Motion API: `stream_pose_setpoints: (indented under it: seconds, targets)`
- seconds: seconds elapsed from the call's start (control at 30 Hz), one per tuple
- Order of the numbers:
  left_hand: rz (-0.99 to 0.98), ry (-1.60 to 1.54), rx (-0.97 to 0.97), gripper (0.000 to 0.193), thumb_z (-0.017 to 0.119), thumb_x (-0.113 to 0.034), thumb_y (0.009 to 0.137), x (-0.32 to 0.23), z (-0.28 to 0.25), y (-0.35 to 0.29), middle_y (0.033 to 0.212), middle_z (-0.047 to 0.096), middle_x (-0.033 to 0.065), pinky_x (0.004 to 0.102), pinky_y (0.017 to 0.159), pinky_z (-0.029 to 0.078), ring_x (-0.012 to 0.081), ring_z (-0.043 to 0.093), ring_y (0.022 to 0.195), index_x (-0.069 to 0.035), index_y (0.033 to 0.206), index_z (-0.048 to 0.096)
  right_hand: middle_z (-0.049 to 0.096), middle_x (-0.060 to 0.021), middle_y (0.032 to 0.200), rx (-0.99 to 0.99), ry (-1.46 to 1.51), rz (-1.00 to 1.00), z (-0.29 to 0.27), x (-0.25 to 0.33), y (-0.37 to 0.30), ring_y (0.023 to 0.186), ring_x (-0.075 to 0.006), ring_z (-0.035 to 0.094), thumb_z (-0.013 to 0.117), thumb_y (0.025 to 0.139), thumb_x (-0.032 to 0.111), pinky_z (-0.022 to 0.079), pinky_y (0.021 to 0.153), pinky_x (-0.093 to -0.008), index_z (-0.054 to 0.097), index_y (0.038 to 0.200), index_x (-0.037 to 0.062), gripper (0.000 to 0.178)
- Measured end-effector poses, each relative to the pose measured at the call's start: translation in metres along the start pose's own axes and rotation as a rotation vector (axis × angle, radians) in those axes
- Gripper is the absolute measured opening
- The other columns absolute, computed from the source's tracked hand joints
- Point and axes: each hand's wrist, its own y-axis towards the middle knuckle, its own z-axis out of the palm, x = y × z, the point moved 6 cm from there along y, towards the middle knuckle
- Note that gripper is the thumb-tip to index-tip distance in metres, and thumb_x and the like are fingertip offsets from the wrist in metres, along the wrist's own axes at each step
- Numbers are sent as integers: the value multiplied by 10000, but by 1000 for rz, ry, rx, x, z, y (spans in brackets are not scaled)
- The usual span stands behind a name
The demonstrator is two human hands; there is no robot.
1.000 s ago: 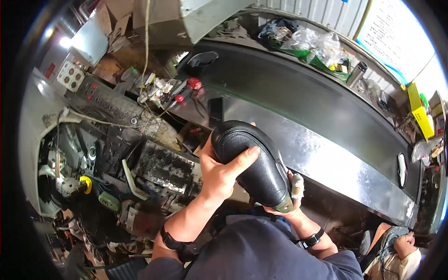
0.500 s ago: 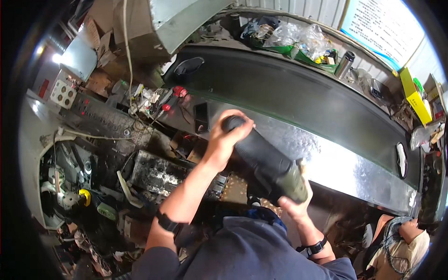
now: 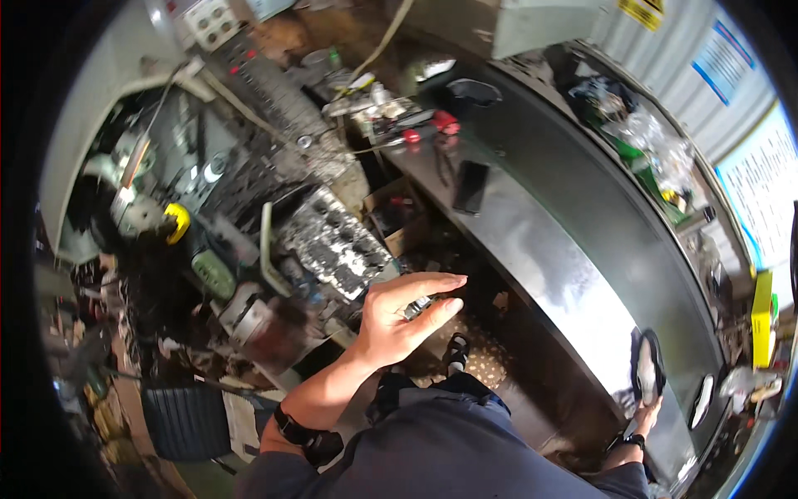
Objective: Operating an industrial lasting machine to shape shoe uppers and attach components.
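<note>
My left hand (image 3: pixel 399 323) hangs in the middle of the view with nothing held. Its thumb and fingers are curved and apart, above a dark gap beside the machine. On the right, my right hand (image 3: pixel 648 413) grips the near end of a black-rimmed shoe sole (image 3: pixel 647 370) with a pale middle, at the metal ledge (image 3: pixel 582 312). The sole covers part of its fingers. Beyond it, a similar pale-centred sole (image 3: pixel 703 401) lies on the dark conveyor belt (image 3: pixel 573 175). Another black sole (image 3: pixel 474 91) rests at the belt's far end.
A phone (image 3: pixel 471 187) lies on the ledge, near a red-headed tool (image 3: pixel 445 123). To the left stand a pale-stained metal block (image 3: pixel 332 237) and a machine with a yellow hook-like part (image 3: pixel 176 222). Green trays (image 3: pixel 636 162) with plastic bags line the belt's far side.
The long dark boot-like object both hands held is gone from view. My left hand is now free, and the right has moved right to a sole. The view has swung left and down.
</note>
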Motion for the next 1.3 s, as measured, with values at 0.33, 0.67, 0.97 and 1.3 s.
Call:
stream_pose_setpoints:
  seconds: [0.33, 0.67, 0.97, 1.3]
  targets:
    - [792, -277, -91, 126, 710, -3, 825, -160, -126, -103, 845, 701, 200, 426, 677, 630, 341, 719, 767, 64, 743, 642, 672, -157, 1172, 895, 607, -395, 426, 562, -270, 1084, -214, 636, 672, 953, 154, 514, 924, -331, 438, 1442, 9, 561]
    - [586, -140, -55, 278, 541, -120, 972, -154, -219, -191, 837, 697, 254, 513, 706, 613, 402, 720, 765, 88, 808, 628, 513, -361, 1275, 1133, 156, -1368, 493, 810, -652, 1150, -485, 558, 799, 794, 447, 486, 968, -491, 236, 1432, -95, 1008]
    - [-121, -267, -1050, 202, 515, -80, 1013, 9, -303, -307, 991, 687, 145, 406, 832, 569, 255, 693, 881, 34, 1147, 615, 178, -335, 1532, 1045, 288, -1467, 519, 804, -670, 1410, -442, 233, 815, 775, 221, 271, 1155, -412, 50, 1516, -94, 1110]
    - [-116, -461, -1131, 428, 681, -136, 930, 22, -386, -210, 1176, 645, 109, 324, 978, 491, 176, 620, 1085, 22, 1297, 529, 271, -246, 1570, 1641, 449, -860, 438, 789, -638, 1472, -328, 253, 842, 735, 91, 202, 1206, -392, 134, 1544, -43, 1084]
